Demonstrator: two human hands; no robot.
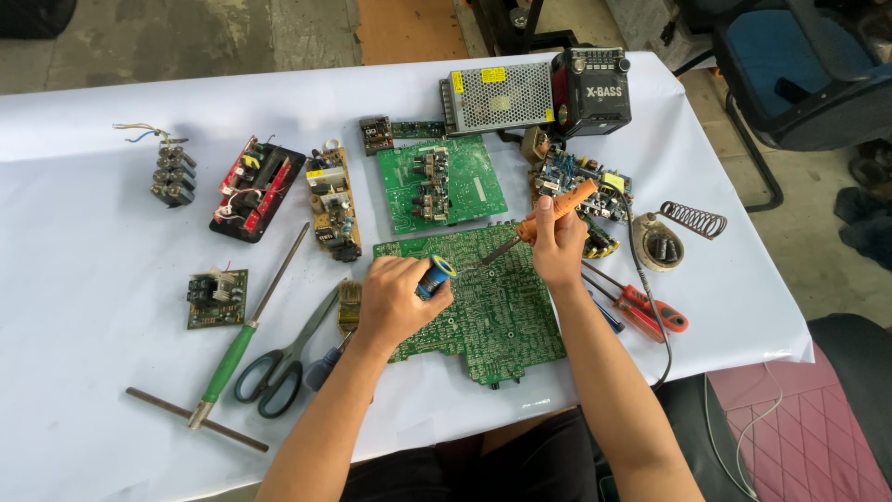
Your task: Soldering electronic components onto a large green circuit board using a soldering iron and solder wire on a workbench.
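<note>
Centrally, at lower middle of the frame, one large green circuit board [492,302] lies flat on the white table [84,372]. The left hand [398,302] is closed around a blue desoldering pump [434,277], whose tip rests on the board. The right hand [557,249] grips one orange soldering iron [556,209], tip angled down to the board beside the pump. Count: two red screwdrivers [641,307] at right, one pair of scissors [283,358] at lower left (green handles), one coiled iron stand [683,228] at right, its coil holding nothing.
</note>
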